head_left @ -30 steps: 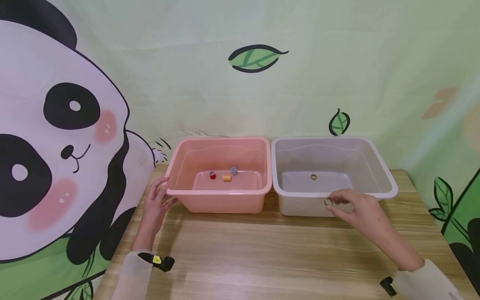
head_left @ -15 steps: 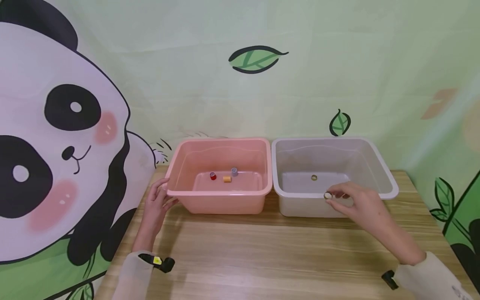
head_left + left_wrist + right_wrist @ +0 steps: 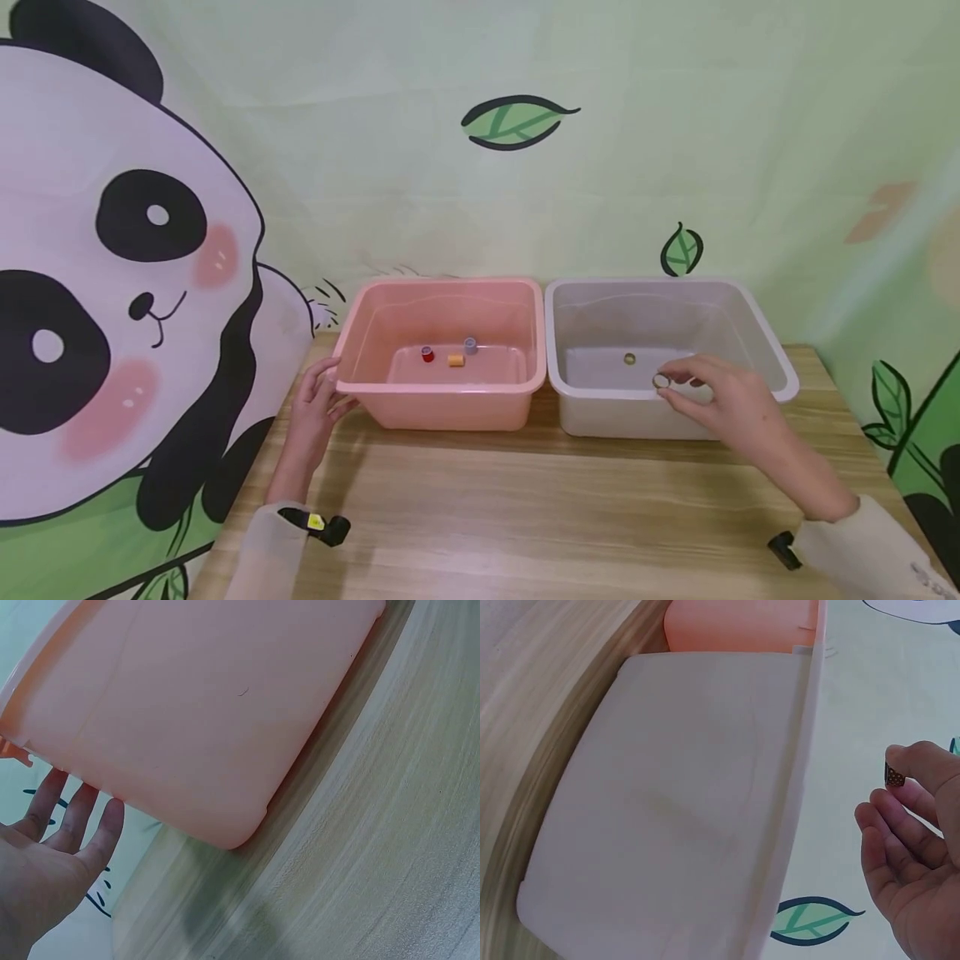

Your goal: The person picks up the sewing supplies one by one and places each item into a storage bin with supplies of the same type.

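My right hand (image 3: pixel 731 400) pinches a small ring (image 3: pixel 661 381) between thumb and fingertips, over the front rim of the grey basin (image 3: pixel 592 392). In the right wrist view, the ring (image 3: pixel 894 777) has a dark band with gold dots. A second gold-coloured ring (image 3: pixel 629 358) lies on the grey basin's floor. My left hand (image 3: pixel 309 417) touches the left side of the pink basin (image 3: pixel 450 408) near its front corner. In the left wrist view, its extended fingers (image 3: pixel 103 832) meet the basin's outer wall, with the thumb hidden.
Inside the pink basin lie a small red cylinder (image 3: pixel 427 354), an orange cylinder (image 3: pixel 455 361) and a grey-blue cylinder (image 3: pixel 470 345). Both basins stand side by side at the back of the wooden table (image 3: pixel 480 508). A panda-printed cloth (image 3: pixel 375 167) hangs behind.
My right hand has risen slightly with the ring, from in front of the grey basin's wall to above its rim. The left hand stays on the pink basin.
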A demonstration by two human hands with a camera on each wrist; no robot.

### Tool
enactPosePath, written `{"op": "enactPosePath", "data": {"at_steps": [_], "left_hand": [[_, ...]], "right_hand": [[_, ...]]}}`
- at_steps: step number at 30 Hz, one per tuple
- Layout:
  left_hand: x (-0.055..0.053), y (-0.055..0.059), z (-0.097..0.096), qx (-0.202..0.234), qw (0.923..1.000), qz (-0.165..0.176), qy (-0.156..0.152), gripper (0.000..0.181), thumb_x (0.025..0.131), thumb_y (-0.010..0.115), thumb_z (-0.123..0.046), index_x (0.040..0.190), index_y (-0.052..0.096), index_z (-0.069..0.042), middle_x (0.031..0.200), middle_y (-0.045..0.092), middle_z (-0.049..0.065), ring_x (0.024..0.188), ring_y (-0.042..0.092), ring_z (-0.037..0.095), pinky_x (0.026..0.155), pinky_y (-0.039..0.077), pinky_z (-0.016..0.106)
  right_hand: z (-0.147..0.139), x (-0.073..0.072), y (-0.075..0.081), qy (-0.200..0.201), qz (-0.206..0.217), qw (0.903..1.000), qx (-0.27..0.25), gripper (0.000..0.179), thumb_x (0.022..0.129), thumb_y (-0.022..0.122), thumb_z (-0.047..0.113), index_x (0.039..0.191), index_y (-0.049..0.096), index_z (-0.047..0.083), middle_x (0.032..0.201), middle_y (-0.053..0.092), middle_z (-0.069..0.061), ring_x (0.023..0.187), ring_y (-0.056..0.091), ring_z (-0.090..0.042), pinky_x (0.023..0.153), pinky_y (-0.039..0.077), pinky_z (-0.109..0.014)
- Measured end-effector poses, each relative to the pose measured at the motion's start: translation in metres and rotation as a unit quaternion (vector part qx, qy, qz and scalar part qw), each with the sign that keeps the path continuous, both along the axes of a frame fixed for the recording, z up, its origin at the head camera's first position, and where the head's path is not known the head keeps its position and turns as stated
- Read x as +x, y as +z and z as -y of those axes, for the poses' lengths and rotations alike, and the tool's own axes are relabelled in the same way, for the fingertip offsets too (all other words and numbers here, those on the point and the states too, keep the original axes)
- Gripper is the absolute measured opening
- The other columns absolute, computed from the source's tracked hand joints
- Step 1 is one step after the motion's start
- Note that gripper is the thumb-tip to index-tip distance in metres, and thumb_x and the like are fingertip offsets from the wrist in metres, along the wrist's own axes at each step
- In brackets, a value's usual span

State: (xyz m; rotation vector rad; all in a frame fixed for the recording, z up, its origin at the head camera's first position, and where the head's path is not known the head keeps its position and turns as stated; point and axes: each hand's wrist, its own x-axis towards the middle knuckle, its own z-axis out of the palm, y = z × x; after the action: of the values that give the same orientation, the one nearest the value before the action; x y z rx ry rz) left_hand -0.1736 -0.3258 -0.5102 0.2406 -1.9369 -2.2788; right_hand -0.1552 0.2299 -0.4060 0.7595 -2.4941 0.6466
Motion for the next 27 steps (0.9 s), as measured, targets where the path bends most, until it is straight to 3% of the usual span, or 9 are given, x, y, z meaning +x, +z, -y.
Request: {"op": "enactPosePath", "data": {"at_steps": [13,27], "left_hand": [[0.000,0.000,0.001,-0.002,1.0000,-0.005,-0.007,0.040,0.105,0.055,-0.037,0.141,0.050,-0.020,0.134,0.056,0.003,0.114,0.067,0.020,0.093,0.057,0.037],[0.000,0.001,0.002,0.000,0.9999,-0.001,-0.011,0.046,0.106,0.054,-0.035,0.145,0.044,-0.013,0.135,0.053,0.006,0.105,0.069,0.011,0.094,0.057,0.037]], "right_hand": [[-0.001,-0.012,0.013,-0.001,-0.008,1.0000,-0.002,0.025,0.078,0.087,0.009,0.101,0.076,0.010,0.096,0.076,-0.003,0.078,0.070,-0.022,0.064,0.059,-0.042],[-0.006,-0.032,0.023,-0.004,0.005,1.0000,-0.001,0.023,0.081,0.085,0.009,0.103,0.076,0.008,0.097,0.075,-0.005,0.081,0.071,-0.022,0.069,0.059,-0.043]]}}
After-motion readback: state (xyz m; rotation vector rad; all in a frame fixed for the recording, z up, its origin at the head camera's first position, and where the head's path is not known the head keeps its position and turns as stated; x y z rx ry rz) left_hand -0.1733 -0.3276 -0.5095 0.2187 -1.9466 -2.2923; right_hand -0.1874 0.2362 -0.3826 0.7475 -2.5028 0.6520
